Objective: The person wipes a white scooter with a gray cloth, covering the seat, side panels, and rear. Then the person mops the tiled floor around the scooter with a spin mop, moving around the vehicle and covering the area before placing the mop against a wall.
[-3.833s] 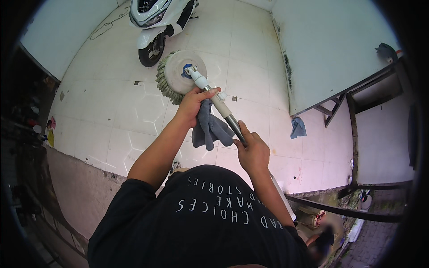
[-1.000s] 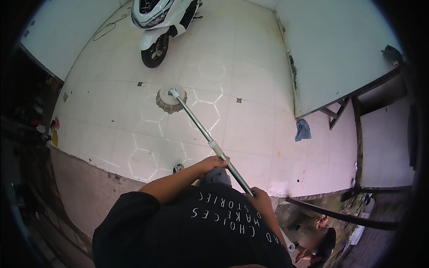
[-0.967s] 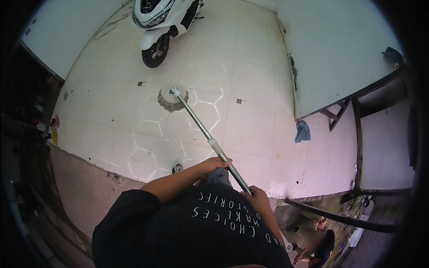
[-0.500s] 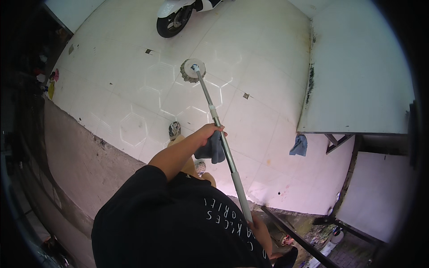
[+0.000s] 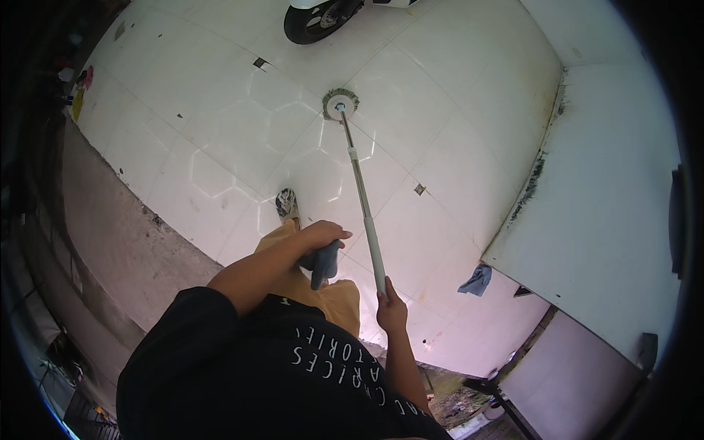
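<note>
Vehicle (image 5: 334,16): mostly cut off by upper edge, only 1 wheel (image 5: 299,31) in view. Grey cloth (image 5: 324,268): top hidden under L. grip (image 5: 320,234). Mop handle (image 5: 372,253): lower end hidden at R. grip (image 5: 391,309). Small objs. (image 5: 87,76), far L.: too blurred to ID.

Mop pole (image 5: 359,183) silver, lower sleeve (image 5: 374,249) off-white. Mop fringe (image 5: 329,97) grey-green. Cloth (image 5: 323,268) dark grey. Shirt (image 5: 220,367) black, white-lettered. Trousers (image 5: 341,304) tan.

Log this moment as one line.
left grip: holding grey cloth, apart from pole | right grip: closed on pole | round mop head: far end | blue cloth: on floor
</note>
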Tool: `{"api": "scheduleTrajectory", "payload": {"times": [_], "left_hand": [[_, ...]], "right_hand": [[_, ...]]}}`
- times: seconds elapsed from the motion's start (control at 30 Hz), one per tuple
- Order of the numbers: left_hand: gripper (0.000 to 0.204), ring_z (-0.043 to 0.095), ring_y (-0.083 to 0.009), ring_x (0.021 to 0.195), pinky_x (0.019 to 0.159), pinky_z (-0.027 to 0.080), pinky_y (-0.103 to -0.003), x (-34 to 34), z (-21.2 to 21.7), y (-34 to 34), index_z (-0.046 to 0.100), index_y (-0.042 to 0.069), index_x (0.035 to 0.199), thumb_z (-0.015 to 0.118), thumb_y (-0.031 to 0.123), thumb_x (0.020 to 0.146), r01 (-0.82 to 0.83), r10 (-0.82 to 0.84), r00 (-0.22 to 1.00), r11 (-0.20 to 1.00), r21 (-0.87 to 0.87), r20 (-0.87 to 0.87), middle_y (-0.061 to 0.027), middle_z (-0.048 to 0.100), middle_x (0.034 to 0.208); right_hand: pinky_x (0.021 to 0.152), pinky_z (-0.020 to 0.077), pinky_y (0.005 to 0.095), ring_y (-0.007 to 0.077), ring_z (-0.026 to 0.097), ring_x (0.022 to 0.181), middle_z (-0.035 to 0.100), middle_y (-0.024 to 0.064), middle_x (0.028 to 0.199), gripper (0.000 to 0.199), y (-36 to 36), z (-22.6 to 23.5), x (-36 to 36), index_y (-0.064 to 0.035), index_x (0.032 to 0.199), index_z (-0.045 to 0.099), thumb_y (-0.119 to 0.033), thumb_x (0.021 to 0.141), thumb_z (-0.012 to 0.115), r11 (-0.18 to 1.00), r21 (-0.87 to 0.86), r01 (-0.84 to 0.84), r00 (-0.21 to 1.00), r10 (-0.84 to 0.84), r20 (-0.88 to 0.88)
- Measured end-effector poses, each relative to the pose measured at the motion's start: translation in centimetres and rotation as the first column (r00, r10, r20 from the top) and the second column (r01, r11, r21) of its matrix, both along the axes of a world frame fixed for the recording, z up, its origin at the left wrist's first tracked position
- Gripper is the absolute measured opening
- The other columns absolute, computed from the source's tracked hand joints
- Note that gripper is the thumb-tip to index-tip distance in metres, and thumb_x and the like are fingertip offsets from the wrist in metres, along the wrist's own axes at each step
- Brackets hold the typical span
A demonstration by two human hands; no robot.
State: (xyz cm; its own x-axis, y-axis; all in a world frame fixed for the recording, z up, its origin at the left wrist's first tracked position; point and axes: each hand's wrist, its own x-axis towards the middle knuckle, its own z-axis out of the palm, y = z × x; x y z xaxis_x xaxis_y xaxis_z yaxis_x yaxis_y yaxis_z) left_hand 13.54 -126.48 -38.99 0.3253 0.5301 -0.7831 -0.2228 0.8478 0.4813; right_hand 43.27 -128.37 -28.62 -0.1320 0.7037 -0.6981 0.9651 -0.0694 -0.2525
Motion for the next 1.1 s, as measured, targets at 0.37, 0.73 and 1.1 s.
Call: {"api": "scheduleTrajectory", "payload": {"times": [0.37,0.73,1.1], "left_hand": [[0.044,0.065,-0.0207,0.087,0.078,0.055,-0.034,-19.7,7.6,-6.2,0.056,-0.004,0.124,0.061,0.027,0.094,-0.766,0.65,0.578,0.64,-0.054,-0.494,-0.0149,0.071,0.094],[0.043,0.065,-0.018,0.081,0.077,0.05,-0.028,-15.5,7.9,-19.0,0.057,-0.005,0.125,0.062,0.023,0.092,-0.801,0.474,0.514,0.564,-0.202,-0.715,-0.0135,0.071,0.086],[0.044,0.066,-0.0191,0.08,0.077,0.051,-0.032,-17.9,2.7,-23.7,0.058,-0.008,0.121,0.064,0.023,0.09,-0.776,0.493,0.539,0.605,-0.176,-0.683,-0.0114,0.07,0.082]], "right_hand": [[0.081,0.0525,0.0483,0.0383,0.067,0.091,0.07,0.0205,0.103,0.051,26.2,-11.4,-15.9,-0.0219,0.149,0.04,-0.029,0.098,0.044,0.999,-0.045,-0.008,0.999,0.006,-0.043],[0.04,0.0436,0.0349,0.0195,0.053,0.043,0.056,0.0097,0.063,0.056,38.6,-10.0,-21.8,-0.0153,0.153,0.033,-0.025,0.099,0.046,0.976,-0.216,0.009,0.965,-0.065,-0.253],[0.042,0.0435,0.034,0.018,0.051,0.041,0.051,0.0065,0.059,0.055,30.1,-4.1,-18.5,-0.0186,0.153,0.035,-0.026,0.099,0.046,0.959,-0.279,-0.049,0.99,0.01,-0.139]]}}
